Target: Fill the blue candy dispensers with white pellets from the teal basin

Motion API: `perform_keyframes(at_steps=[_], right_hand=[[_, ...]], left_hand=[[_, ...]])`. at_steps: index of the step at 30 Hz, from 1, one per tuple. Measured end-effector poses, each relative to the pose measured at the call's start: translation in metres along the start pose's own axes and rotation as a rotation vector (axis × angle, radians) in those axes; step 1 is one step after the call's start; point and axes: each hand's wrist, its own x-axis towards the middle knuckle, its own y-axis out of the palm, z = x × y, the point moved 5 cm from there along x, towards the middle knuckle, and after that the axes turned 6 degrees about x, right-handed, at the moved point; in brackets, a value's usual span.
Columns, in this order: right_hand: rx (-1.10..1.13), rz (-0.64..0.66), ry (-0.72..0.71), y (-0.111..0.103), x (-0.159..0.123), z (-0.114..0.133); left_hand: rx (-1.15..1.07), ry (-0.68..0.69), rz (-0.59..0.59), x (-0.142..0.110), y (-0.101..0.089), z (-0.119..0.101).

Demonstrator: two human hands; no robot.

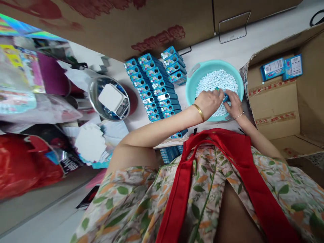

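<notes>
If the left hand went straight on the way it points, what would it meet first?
The left hand would probably meet the small blue container first, with the right hand just beyond; exact depth is unclear here.

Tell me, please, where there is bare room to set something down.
Bare tabletop shows between the basin, big cardboard box and open carton. Blue boxes crowd the basin's left side; left hand and right hand are over it.

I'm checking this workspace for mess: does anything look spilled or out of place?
Yes. A small white speck, probably a stray pellet, lies in the cardboard box by the blue packs, away from the basin. The scale also sits inside a metal bowl, an odd place.
</notes>
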Motion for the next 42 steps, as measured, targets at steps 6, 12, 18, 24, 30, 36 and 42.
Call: perform_keyframes(at_steps=[6, 12, 18, 24, 30, 36, 42], right_hand=[[0.028, -0.043, 0.004, -0.006, -0.005, -0.008], [0.057, -0.166, 0.087, -0.025, -0.004, -0.008], [0.114, -0.22, 0.092, -0.036, 0.006, -0.012], [0.092, -0.262, 0.055, -0.041, 0.015, -0.026], [0.112, -0.25, 0.011, -0.04, 0.017, -0.031], [0.041, -0.159, 0.019, -0.03, 0.014, -0.02], [-0.015, -0.037, -0.02, -0.008, 0.01, -0.008]], left_hand=[[-0.092, -0.019, -0.103, 0.008, 0.027, 0.041], [-0.225, -0.221, -0.047, 0.079, 0.128, 0.09], [-0.308, 0.036, 0.017, 0.101, 0.183, 0.037], [-0.567, 0.208, 0.093, 0.085, 0.196, 0.005], [-0.732, 0.263, 0.015, 0.054, 0.17, 0.04], [-0.592, 0.256, -0.128, 0.017, 0.092, 0.082], [-0.184, 0.109, -0.001, 0.014, 0.032, 0.055]])
